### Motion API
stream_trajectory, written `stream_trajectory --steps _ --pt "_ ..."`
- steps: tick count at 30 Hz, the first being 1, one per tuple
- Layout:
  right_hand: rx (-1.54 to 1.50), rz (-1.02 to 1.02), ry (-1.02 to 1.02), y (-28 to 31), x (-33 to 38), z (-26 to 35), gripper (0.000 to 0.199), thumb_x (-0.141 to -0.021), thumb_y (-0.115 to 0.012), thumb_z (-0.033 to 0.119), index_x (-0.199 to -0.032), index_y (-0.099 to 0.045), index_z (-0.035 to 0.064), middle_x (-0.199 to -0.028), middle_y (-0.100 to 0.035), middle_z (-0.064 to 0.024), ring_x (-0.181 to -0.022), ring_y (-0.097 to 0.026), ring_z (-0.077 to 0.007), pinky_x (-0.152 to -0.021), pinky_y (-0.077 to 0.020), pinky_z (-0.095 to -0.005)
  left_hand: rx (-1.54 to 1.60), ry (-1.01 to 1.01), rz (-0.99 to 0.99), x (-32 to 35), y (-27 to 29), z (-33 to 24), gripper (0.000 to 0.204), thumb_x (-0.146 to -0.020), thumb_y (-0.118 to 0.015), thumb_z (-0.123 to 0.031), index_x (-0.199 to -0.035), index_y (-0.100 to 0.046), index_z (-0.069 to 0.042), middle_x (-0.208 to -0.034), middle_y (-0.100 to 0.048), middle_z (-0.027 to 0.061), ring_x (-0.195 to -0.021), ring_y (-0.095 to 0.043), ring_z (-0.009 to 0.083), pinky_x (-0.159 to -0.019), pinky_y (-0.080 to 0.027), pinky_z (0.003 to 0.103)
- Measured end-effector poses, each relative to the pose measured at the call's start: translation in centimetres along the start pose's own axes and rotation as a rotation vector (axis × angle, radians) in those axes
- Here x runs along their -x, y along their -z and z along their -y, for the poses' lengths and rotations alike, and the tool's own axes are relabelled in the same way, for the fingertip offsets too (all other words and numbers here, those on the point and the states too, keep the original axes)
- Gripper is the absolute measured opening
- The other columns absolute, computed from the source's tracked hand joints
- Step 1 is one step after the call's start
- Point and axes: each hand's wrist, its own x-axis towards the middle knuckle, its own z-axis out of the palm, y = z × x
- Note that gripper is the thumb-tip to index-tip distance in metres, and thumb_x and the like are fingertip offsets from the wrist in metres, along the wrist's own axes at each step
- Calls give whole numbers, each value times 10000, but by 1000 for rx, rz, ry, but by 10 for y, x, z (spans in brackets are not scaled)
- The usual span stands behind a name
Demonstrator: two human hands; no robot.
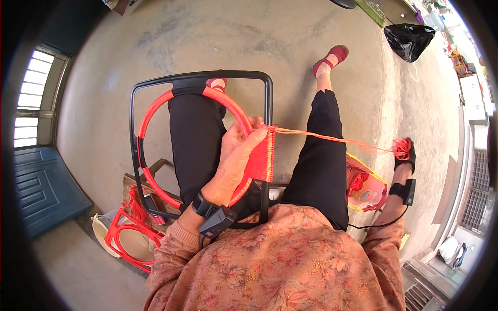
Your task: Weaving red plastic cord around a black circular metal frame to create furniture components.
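Observation:
My left hand (236,158) grips the right side of a black square frame (199,79) that rests on my lap, fingers over a red-wrapped ring (155,109) set inside it and a band of orange-red cord windings (263,155). A taut orange cord (332,138) runs from the windings to the right. My right hand (403,155), wearing a dark glove, is stretched out to the right and pulls that cord, with a bunch of red cord (401,147) in its grip.
A red frame (129,236) lies on a white bucket at the lower left by a wooden stool (155,171). A bag with red cord (365,186) sits by my right knee. A black plastic bag (409,39) lies on the concrete floor at the top right.

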Motion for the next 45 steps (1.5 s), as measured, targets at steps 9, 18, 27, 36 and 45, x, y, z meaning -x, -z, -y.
stream_trajectory --steps 9,18,27,36,45 --pt "853 447 -309 -310 64 -166 519 -953 -495 332 -1422 -467 111 -1409 -460 -114 -1281 -457 -255 -1065 -376 -340 -135 2 12 4 -7 -4 249 -934 -662 -163 -1118 -573 -21 -949 -658 38 -793 -623 84 -706 -517 229" --pt "792 360 -660 -320 54 -165 212 -1012 -515 231 -1072 -616 55 -823 -609 9 -614 -522 -57 -554 -424 -203 1 97 27 -2 -1 -6 160 -960 -617 -162 -1064 -587 -44 -926 -683 109 -774 -684 180 -666 -566 297" --pt "-265 271 -472 -330 55 -158 260 -1001 -534 290 -981 -633 50 -733 -563 -1 -546 -475 -74 -510 -389 -225 80 151 98 2 -5 -10 118 -951 -626 -151 -949 -581 -42 -850 -685 127 -727 -691 200 -667 -584 328" --pt "1221 -44 -131 -307 18 -147 292 -975 -580 288 -1137 -608 46 -872 -644 -76 -775 -619 -156 -695 -497 -299 -37 67 47 2 -5 -2 139 -941 -641 -129 -993 -598 -8 -841 -667 71 -707 -658 129 -645 -550 269" --pt "902 531 357 -448 29 -172 512 -855 -718 169 -1302 -504 39 -1030 -656 -134 -954 -664 -245 -815 -515 -308 -234 -139 -17 0 -5 5 436 -906 -664 -93 -1274 -477 44 -914 -641 54 -839 -615 93 -747 -503 243"
